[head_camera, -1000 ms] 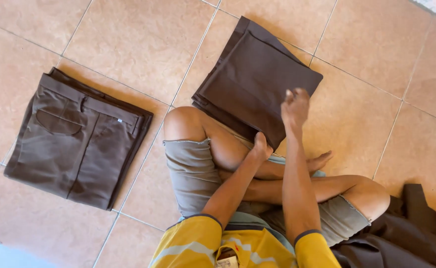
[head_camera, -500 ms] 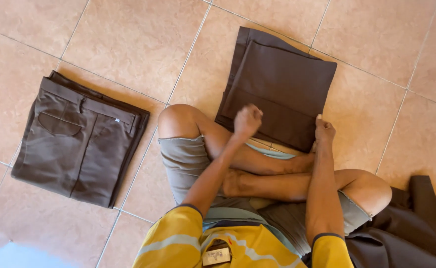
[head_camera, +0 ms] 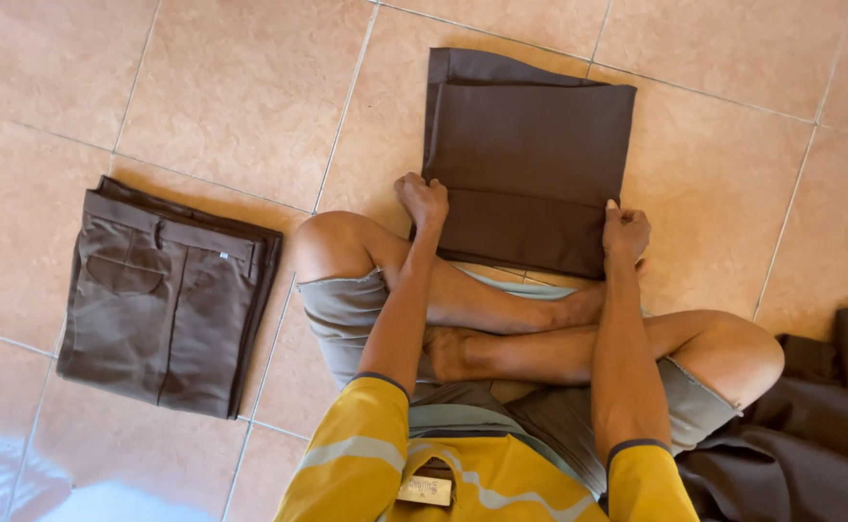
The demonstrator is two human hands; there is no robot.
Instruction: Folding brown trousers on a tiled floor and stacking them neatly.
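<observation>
Both hands grip the near edge of the folded dark brown cloth (head_camera: 530, 159) lying flat on the tiled floor (head_camera: 230, 97). Left hand (head_camera: 422, 201) curled tight at one corner, right hand (head_camera: 625, 232) pinching the other, fingers together.

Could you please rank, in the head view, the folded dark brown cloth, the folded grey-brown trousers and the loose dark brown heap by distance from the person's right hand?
From the right hand:
1. Folded dark brown cloth, touched at its near right edge.
2. Loose dark brown heap, on the floor at the right.
3. Folded grey-brown trousers, far left.
</observation>
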